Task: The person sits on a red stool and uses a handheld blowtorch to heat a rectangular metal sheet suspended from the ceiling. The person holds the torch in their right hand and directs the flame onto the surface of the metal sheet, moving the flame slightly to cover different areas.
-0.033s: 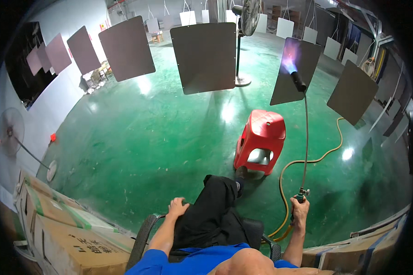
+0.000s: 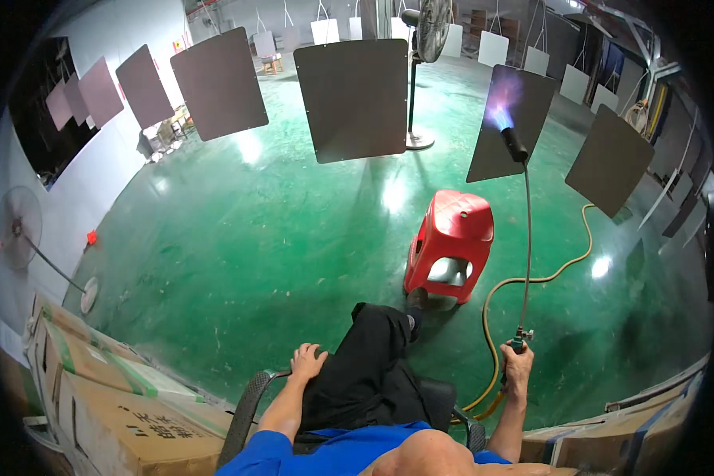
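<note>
Green glossy floor point(image 2: 238, 238) spreads under a row of dark hanging panels point(image 2: 361, 99), with a red stool point(image 2: 452, 242) standing ahead of the seated person's knee. Right of the stool, a long torch point(image 2: 525, 230) rises from the right hand point(image 2: 517, 366), whose fingers are wrapped tight around its lower end; its flame licks a panel above the stool. Left of the stool, the left hand point(image 2: 308, 362) rests with fingers spread on the thigh.

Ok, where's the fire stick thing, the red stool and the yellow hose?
Torch point(image 2: 526, 238), head view: middle of its long thin rod.
Red stool point(image 2: 458, 222), head view: on its seat top.
Yellow hose point(image 2: 559, 271), head view: on the curve lying on the green floor.
</note>
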The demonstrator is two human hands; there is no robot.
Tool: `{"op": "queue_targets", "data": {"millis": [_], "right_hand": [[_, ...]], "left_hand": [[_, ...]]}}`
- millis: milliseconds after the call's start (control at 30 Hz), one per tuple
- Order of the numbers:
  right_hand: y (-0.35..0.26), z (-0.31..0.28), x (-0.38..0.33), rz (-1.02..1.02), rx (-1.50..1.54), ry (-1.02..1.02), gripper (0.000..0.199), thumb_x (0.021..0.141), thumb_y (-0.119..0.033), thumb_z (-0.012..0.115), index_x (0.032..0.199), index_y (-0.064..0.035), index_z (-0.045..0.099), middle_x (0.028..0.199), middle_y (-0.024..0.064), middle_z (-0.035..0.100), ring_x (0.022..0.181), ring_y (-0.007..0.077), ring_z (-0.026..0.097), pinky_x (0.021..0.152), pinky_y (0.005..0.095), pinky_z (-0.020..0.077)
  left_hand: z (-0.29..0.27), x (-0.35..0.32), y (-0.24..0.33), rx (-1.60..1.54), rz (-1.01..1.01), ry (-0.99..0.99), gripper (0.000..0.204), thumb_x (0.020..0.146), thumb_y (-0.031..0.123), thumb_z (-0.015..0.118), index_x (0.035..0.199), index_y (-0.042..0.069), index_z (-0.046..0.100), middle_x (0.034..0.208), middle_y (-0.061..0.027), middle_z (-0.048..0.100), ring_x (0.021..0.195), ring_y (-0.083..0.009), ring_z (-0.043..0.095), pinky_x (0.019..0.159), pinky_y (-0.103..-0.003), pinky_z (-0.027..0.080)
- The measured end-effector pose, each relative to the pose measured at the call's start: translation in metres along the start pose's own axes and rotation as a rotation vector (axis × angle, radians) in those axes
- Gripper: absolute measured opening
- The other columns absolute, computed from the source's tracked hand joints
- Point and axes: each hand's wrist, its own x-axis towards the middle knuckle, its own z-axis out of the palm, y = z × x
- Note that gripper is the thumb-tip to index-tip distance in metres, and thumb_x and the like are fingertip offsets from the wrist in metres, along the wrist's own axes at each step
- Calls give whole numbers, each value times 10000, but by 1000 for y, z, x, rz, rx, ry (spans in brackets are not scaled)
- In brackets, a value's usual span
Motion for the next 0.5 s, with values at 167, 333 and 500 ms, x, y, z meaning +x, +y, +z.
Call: {"op": "queue_targets", "data": {"millis": [167, 333, 500], "right_hand": [[12, 0, -10, 96, 15, -36, 128, 787, -87, 699, 831, -44, 588, 593, -20, 512, 454, 70, 455, 418, 250, 344], [37, -2, -12, 92, -55, -5, 136, 758, -95, 710, 798, -26, 599, 553, 2, 518, 402, 103, 470, 379, 264, 369], [37, -2, -18, 187, -56, -33, 137, 755, -97, 703, 815, -29, 601, 579, -3, 518, 428, 98, 473, 393, 263, 361]], "left_hand": [[7, 1, 3, -3, 14, 73, 503, 833, 492, 626, 1213, 163, 616, 1303, -85, 517, 1256, -305, 447, 1035, -475, 367], [4, 7, 5, 4, -42, -16, 535, 822, 523, 630, 1219, 165, 615, 1296, -98, 520, 1253, -309, 450, 1035, -462, 376], [-1, 22, -7, 47, -41, -146, 594, 800, 548, 642, 1249, 162, 592, 1328, -121, 504, 1254, -330, 456, 1039, -470, 386]]}}
